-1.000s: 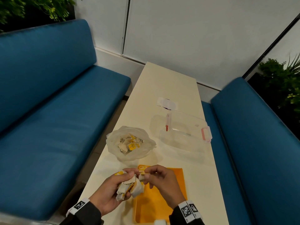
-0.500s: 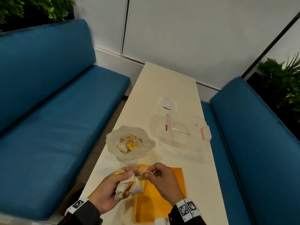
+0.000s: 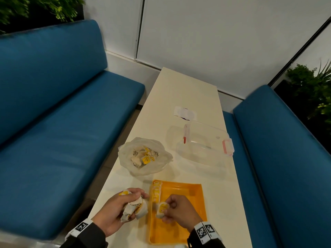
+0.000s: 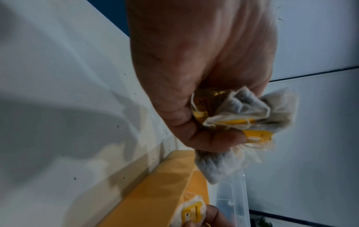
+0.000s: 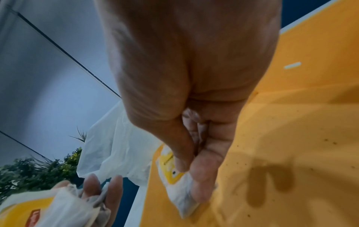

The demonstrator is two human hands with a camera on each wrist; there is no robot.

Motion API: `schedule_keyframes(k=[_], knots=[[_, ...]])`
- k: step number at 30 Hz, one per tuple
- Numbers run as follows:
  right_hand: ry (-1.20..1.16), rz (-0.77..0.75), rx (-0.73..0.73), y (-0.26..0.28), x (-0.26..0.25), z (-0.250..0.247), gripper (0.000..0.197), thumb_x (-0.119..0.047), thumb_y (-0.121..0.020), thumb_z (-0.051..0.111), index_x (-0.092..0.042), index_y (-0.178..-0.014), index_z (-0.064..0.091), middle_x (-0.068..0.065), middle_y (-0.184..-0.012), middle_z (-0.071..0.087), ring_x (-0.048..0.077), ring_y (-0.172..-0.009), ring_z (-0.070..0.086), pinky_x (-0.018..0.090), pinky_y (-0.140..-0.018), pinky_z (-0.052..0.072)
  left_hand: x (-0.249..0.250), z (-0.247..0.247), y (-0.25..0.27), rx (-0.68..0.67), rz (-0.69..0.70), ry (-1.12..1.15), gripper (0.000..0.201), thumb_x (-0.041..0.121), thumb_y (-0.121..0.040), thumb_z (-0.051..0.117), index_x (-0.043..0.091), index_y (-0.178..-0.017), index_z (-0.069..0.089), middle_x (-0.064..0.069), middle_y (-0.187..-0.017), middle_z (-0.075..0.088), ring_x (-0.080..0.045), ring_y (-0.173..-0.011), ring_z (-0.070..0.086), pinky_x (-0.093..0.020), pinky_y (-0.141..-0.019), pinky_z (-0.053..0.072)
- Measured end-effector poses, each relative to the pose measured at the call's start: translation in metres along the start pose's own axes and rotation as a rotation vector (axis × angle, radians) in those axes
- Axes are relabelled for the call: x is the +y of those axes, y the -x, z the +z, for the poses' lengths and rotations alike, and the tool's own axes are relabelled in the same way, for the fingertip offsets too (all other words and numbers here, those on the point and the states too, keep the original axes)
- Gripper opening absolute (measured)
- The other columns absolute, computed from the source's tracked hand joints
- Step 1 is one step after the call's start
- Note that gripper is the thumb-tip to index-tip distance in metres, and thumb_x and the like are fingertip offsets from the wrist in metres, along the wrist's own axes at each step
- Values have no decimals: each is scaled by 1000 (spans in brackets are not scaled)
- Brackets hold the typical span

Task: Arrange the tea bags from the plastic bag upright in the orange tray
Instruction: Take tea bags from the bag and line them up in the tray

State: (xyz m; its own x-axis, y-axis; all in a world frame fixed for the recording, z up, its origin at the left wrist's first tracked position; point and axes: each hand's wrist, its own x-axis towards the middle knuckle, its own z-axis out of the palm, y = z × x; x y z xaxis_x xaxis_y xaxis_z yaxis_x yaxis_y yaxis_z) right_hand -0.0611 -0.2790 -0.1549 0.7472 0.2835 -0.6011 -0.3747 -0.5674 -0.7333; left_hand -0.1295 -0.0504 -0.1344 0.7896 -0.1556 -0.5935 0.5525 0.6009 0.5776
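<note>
A long cream table (image 3: 186,97) runs between two blue upholstered benches (image 3: 59,126) toward a white panelled wall, with green plants in the upper corners. Nearest the viewer, the right hand (image 3: 179,211) is curled over the orange tray (image 3: 188,197), thumb and fingers pinching a single tea bag (image 3: 161,209) by its yellow tag; in the right wrist view the bag's lower edge (image 5: 184,199) hangs just above the tray floor, and whether it touches cannot be told. Immediately to the left of that pinch, beyond the tray's left wall, the left hand (image 3: 116,210) is clenched around a bunch of tea bags (image 3: 135,208), their paper pouches, strings and yellow tags spilling out past the fingers, as the left wrist view (image 4: 242,116) shows closely. Just beyond the right hand's grip, a row of tea bags (image 3: 156,191) stands upright against the tray's left wall, reaching to its far left corner. Farther ahead of both grips, the plastic bag (image 3: 145,158) lies open on the table, with more tea bags in it. To the right of the bag and beyond the tray sits a clear container (image 3: 202,142) with pink latches. Farthest along the table lies a small white packet (image 3: 185,113).
</note>
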Motion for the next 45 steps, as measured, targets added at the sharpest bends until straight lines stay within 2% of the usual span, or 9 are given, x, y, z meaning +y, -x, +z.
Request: schedule_keyframes(k=[6, 13, 17, 23, 29, 32, 35, 38, 45], knots=[[85, 61, -34, -7, -11, 7, 17, 9, -79, 65, -5, -85, 59, 13, -62, 67, 19, -47, 64, 25, -43, 49, -6, 7, 1, -73, -23, -98, 24, 7, -91, 64, -8, -109, 69, -23, -108, 70, -19, -61, 61, -26, -49, 45], [187, 34, 89, -20, -14, 22, 13, -10, -76, 73, -15, -75, 60, 4, -53, 63, 21, -47, 60, 28, -45, 48, -14, 16, -2, -93, -58, -129, 21, 3, -92, 62, -7, -108, 70, -21, -101, 72, -19, -66, 68, -25, -50, 50], [193, 25, 162, -23, -14, 27, 22, -7, -79, 72, -15, -69, 54, 5, -54, 59, 14, -40, 57, 23, -40, 44, -14, 18, -3, -98, -51, -133, 24, 1, -94, 60, -12, -114, 66, -15, -96, 76, -17, -67, 71, -23, -50, 51], [189, 54, 234, -25, -12, 32, 29, -4, -74, 74, -17, -75, 47, 10, -63, 62, 16, -40, 57, 23, -37, 41, -16, 12, -7, -76, -62, -147, 25, 3, -92, 64, -8, -113, 68, -24, -110, 72, -19, -69, 68, -27, -52, 52], [237, 45, 277, -30, -10, 34, 25, -8, -72, 71, -19, -70, 48, 11, -67, 68, 29, -58, 71, 32, -46, 51, -17, 10, -7, -76, -70, -182, 24, 7, -92, 65, -5, -112, 70, -17, -97, 72, -19, -69, 67, -27, -51, 49], [259, 28, 267, -28, -12, 34, 21, -4, -73, 64, -19, -68, 50, 6, -63, 63, 23, -56, 68, 34, -53, 55, -17, 10, -7, -71, -69, -173, 24, 5, -93, 64, -5, -114, 69, -17, -102, 74, -19, -70, 67, -27, -52, 50], [314, -31, 296, -23, -18, 31, 14, -11, -74, 65, -21, -68, 57, -1, -70, 65, 16, -68, 65, 30, -63, 54, -15, 9, -7, -77, -55, -169, 24, 7, -93, 65, -4, -113, 70, -20, -112, 73, -22, -77, 68, -29, -56, 52], [230, -189, 349, -10, -31, 22, 14, -13, -79, 69, -24, -73, 63, -6, -76, 66, 4, -70, 59, 17, -63, 48, -12, 11, -8, -45, -12, -126, 25, 10, -95, 63, -6, -113, 68, -19, -105, 72, -20, -72, 67, -27, -53, 51], [183, -478, 30, 38, -69, 18, 19, -21, -74, 81, -29, -89, 72, -6, -95, 63, 9, -79, 62, 13, -64, 43, -5, 19, -13, -10, 13, -52, 38, 38, -94, 63, 4, -108, 72, -17, -90, 68, -23, -71, 63, -32, -61, 48]])
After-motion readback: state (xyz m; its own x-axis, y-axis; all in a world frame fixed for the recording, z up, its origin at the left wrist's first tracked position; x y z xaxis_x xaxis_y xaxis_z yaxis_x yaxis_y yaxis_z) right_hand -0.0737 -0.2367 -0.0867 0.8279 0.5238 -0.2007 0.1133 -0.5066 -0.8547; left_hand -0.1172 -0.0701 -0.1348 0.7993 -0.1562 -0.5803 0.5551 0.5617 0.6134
